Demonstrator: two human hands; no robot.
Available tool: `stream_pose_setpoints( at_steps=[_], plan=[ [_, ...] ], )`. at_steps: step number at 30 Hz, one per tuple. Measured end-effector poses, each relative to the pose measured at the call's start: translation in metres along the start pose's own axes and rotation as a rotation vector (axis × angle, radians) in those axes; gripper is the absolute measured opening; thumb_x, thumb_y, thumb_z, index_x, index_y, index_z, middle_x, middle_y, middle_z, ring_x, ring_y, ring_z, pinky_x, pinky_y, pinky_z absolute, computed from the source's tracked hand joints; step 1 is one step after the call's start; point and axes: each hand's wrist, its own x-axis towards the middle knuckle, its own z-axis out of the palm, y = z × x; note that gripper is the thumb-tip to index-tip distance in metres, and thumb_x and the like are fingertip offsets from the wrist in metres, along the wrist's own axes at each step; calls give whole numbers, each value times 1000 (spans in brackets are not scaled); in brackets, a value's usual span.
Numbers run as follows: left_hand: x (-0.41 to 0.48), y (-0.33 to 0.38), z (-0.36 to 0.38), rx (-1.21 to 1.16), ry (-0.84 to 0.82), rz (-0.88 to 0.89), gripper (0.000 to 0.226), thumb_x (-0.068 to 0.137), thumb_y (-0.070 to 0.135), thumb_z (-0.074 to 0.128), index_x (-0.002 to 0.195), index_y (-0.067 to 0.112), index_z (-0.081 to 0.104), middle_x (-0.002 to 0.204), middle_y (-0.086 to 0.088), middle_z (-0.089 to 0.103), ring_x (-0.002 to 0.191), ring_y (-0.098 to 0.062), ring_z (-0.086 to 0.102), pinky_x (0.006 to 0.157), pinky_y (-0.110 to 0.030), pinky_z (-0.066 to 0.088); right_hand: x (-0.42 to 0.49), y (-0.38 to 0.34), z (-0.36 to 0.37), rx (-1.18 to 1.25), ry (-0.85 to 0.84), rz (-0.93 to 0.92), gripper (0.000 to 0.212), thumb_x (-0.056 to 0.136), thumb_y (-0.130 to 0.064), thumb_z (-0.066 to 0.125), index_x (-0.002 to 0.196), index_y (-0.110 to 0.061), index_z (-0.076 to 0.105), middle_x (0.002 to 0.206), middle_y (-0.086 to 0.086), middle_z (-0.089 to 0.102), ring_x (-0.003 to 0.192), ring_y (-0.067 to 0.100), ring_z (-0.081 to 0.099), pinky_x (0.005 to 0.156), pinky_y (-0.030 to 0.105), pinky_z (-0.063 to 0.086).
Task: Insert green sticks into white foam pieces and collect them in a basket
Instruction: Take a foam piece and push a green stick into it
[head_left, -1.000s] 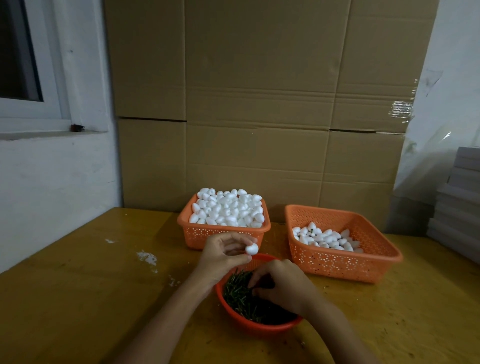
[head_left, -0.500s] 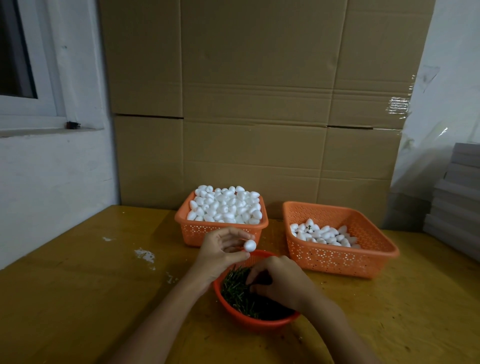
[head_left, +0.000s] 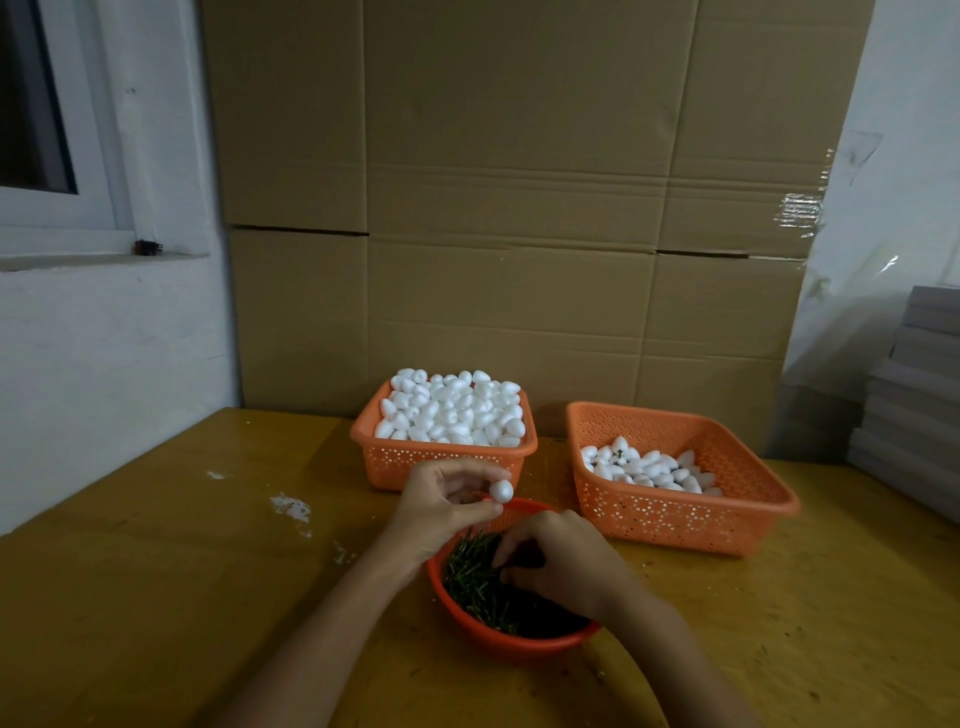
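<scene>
Cardboard sheets (head_left: 519, 208) back a yellow wooden counter (head_left: 156, 597). On it stand a right basket (head_left: 675, 525) holding a few white pieces and a left basket (head_left: 441, 462) heaped with foam pieces (head_left: 452, 410). Nearer sits a red bowl (head_left: 519, 642) of green sticks (head_left: 472, 577). The right hand (head_left: 561, 564) has its fingers curled down among the sticks; whether they pinch one is unclear. The left hand (head_left: 436, 512) pinches a single foam egg (head_left: 502, 490) in its fingers, above the bowl's far rim.

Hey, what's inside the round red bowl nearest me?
Dark green sticks lie in the bowl, and the right hand reaches in among them. That hand covers some sticks; whether its fingers pinch one cannot be seen.
</scene>
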Motion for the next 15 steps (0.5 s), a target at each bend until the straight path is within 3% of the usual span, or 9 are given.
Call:
stream_pose_setpoints(
  at_steps=[8,15],
  plan=[
    [0,1,0,30,-11,-1,33,76,-3,85,99,21,83,109,-3,81,111,-20,74,99,-39,58,1,1,1,-1,-3,-4,16,93,-25,77,107,-32,79,115,-18,75,107,2,66,97,32,54],
    [0,1,1,40,-1,-12,31,75,3,88,97,24,84,103,-3,81,103,-21,77,87,-29,60,1,2,2,0,3,-12,16,93,-25,77,107,-32,79,115,-18,74,107,1,66,96,31,55]
  ],
)
